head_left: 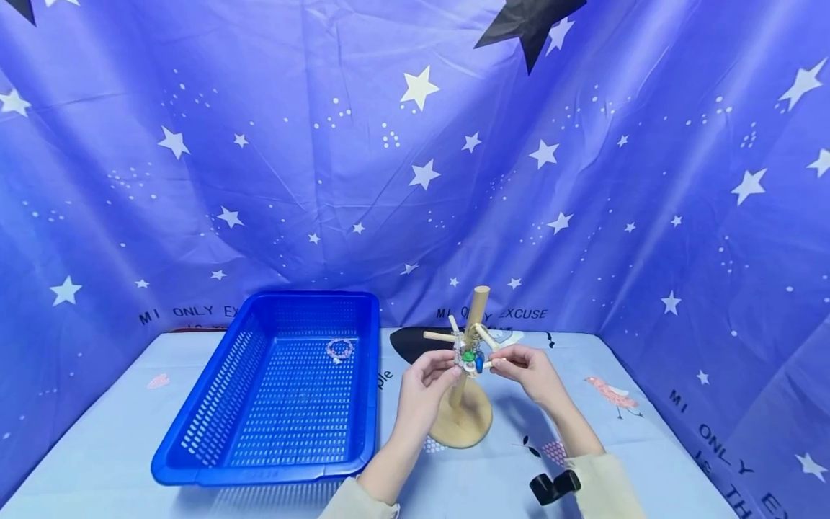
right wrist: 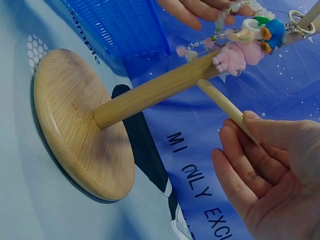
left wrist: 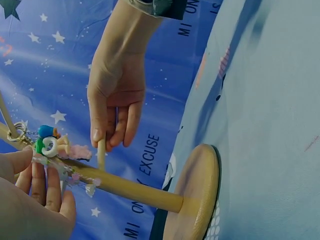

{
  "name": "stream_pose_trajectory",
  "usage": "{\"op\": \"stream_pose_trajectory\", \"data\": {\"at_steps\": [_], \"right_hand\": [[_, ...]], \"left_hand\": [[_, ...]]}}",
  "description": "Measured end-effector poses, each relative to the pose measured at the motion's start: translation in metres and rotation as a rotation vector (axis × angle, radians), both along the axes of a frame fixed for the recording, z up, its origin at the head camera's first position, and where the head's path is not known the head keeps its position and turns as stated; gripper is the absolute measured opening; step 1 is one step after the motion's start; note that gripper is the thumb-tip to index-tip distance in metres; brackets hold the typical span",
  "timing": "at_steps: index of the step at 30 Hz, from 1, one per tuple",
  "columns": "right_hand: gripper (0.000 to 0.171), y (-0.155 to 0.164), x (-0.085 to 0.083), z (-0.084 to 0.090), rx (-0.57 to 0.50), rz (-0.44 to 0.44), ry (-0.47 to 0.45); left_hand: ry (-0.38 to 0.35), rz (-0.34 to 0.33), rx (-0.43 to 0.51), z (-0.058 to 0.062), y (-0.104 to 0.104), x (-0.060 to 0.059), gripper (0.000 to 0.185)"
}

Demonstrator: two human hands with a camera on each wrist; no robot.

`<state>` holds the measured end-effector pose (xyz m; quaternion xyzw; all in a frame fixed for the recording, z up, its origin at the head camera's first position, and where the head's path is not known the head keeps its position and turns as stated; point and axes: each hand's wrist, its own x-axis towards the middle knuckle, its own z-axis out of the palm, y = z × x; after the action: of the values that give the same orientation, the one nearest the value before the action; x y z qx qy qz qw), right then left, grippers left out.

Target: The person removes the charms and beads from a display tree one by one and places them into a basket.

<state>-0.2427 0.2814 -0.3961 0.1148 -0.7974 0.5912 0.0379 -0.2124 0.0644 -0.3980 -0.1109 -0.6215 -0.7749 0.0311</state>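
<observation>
Head view: we see a charm keychain (head_left: 470, 357), with green, blue and pink figures on a beaded strand and a metal ring, hanging at the pegs of a wooden peg stand (head_left: 462, 422) that sits upright on the light blue table cover (head_left: 97, 454), just right of a blue plastic basket (head_left: 279, 389). Our left hand (head_left: 424, 389) reaches the charm from the left; in the left wrist view its fingers (left wrist: 42, 182) lie fairly straight under the beaded strand and touch it, and we cannot tell whether the thumb pinches it. Our right hand (head_left: 528, 371) comes from the right and holds one lower peg (right wrist: 225, 106) of the stand; in the right wrist view the thumb (right wrist: 280, 132) presses the peg's outer end against loosely curled fingers, a narrow grip. The pink charm figure (right wrist: 239, 54) rests against the stand's post just above that peg. Inside the basket, near its far wall, lies a small beaded bracelet (head_left: 340, 349). A black device (head_left: 555, 486) is strapped at the right wrist, beside a pale sleeve (head_left: 603, 486). Behind the table hangs a blue star-printed backdrop (head_left: 259, 166).
</observation>
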Motion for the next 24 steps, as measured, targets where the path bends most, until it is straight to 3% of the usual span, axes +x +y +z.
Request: {"op": "stream_pose_trajectory", "data": {"at_steps": [11,24], "right_hand": [[0.025,0.0009,-0.0015,0.0015,0.004,0.001,-0.011],[0.025,-0.0001,-0.0016,0.0017,0.001,0.009,-0.013]], "left_hand": [[-0.002,0.034,0.052,0.001,0.0007,-0.0019,0.022],[0.084,0.151,0.14,0.0023,-0.0038,-0.0028,0.021]]}}
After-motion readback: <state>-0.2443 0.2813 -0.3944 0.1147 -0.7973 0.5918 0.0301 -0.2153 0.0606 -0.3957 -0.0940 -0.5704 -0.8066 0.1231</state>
